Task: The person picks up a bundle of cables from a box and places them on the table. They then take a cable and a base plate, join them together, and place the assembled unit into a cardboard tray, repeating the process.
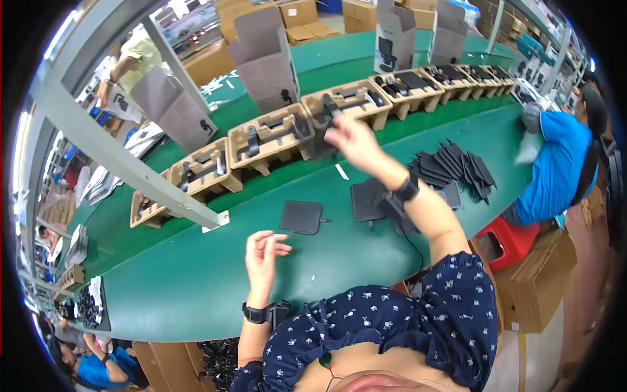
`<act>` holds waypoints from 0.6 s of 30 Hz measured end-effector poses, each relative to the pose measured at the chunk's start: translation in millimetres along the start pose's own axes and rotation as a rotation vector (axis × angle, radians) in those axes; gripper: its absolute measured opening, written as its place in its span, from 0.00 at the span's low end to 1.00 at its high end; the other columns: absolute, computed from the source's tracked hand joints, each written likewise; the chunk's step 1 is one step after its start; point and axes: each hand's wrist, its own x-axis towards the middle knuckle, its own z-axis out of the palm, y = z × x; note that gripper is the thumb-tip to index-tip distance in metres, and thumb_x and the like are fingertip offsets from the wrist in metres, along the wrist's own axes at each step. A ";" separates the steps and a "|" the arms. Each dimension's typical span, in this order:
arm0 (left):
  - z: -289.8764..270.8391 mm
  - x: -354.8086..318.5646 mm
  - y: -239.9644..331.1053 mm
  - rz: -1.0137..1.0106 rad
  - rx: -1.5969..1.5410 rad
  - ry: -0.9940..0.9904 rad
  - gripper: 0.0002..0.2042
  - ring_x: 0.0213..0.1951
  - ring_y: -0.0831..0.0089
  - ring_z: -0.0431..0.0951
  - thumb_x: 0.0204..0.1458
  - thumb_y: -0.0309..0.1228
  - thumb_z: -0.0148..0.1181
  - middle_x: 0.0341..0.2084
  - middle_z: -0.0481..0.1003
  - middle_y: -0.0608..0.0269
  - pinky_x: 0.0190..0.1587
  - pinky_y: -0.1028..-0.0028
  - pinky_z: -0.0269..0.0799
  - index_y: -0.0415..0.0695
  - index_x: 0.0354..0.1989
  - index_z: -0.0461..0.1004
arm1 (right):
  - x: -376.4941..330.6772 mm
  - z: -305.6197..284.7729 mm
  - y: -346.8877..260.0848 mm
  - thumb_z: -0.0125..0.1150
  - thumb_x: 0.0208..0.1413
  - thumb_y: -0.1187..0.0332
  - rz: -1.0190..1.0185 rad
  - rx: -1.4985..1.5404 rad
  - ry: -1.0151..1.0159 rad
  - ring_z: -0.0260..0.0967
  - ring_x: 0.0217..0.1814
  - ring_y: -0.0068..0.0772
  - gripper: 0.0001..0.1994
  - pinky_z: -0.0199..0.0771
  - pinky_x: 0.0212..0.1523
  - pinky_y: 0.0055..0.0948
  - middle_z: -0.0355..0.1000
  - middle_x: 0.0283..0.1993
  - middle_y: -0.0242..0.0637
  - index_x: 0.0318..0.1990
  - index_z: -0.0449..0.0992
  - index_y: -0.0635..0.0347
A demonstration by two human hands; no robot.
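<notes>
Tabletop [176, 287]: green and smooth, curving across in front of you beneath the loose black parts.
Tray row [281, 156]: brown moulded trays beyond your hands, with dark parts lying in their hollows.
Fanned pile [452, 166]: thin black pieces overlapping, beyond and to the right of your right forearm.
Right hand [353, 140]: reached out at the tray row, fingers bent inward; a dark blurred shape shows beside the fingertips, but you cannot tell whether they grip it.
Left hand [262, 256]: raised near the black pad, fingers loosely curled and parted, nothing between them.
Black pad [300, 217]: flat on the tabletop, just beyond your left hand and apart from it.
Pad handling: likely light and fairly stiff; its smooth face may slide, so pinch two opposite edges.
White strip [341, 172]: between the pad and the trays.
Short tab [326, 221]: juts from the pad's right side; probably its most fragile spot, so keep your fingers off it.
</notes>
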 end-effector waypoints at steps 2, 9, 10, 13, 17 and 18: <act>-19.2 -6.5 -7.9 0.030 0.048 0.085 0.09 0.29 0.68 0.78 0.60 0.28 0.44 0.36 0.74 0.50 0.32 0.75 0.75 0.38 0.46 0.61 | 33.8 -17.5 41.7 0.61 0.53 0.66 0.145 0.120 0.170 0.55 0.28 0.17 0.13 0.60 0.29 0.19 0.60 0.26 0.25 0.38 0.68 0.66; -119.5 -60.4 -18.4 0.084 0.278 0.643 0.11 0.31 0.72 0.76 0.60 0.30 0.45 0.38 0.72 0.53 0.32 0.77 0.73 0.38 0.48 0.62 | 91.6 -56.4 155.7 0.63 0.52 0.63 0.284 -0.242 0.346 0.69 0.50 0.33 0.23 0.68 0.49 0.27 0.71 0.48 0.46 0.52 0.67 0.68; -144.1 -79.2 -20.9 0.104 0.337 0.736 0.11 0.32 0.73 0.75 0.61 0.31 0.45 0.39 0.72 0.54 0.32 0.77 0.73 0.38 0.48 0.62 | 96.1 -51.5 157.8 0.63 0.51 0.62 0.329 -0.205 0.301 0.67 0.53 0.36 0.26 0.66 0.52 0.29 0.69 0.52 0.48 0.54 0.65 0.68; -220.6 -153.1 -30.1 0.084 0.482 0.992 0.11 0.33 0.73 0.74 0.61 0.30 0.45 0.40 0.72 0.55 0.32 0.77 0.73 0.39 0.49 0.61 | 112.9 -42.5 164.0 0.61 0.50 0.57 0.379 -0.093 0.162 0.63 0.59 0.43 0.29 0.62 0.58 0.36 0.66 0.56 0.51 0.55 0.65 0.70; -272.5 -240.3 -49.1 -0.014 0.375 1.337 0.12 0.33 0.74 0.74 0.59 0.29 0.47 0.38 0.73 0.57 0.34 0.78 0.72 0.37 0.49 0.61 | 123.2 -36.4 185.8 0.60 0.51 0.57 0.259 -0.349 0.079 0.67 0.52 0.40 0.26 0.65 0.52 0.33 0.71 0.47 0.49 0.50 0.68 0.72; -271.9 -252.4 -52.4 -0.069 0.481 1.468 0.12 0.32 0.74 0.74 0.58 0.28 0.47 0.37 0.73 0.58 0.32 0.78 0.72 0.37 0.48 0.62 | 120.9 -39.4 185.7 0.58 0.54 0.59 0.223 -0.435 0.000 0.67 0.43 0.31 0.22 0.66 0.46 0.31 0.73 0.41 0.43 0.47 0.70 0.73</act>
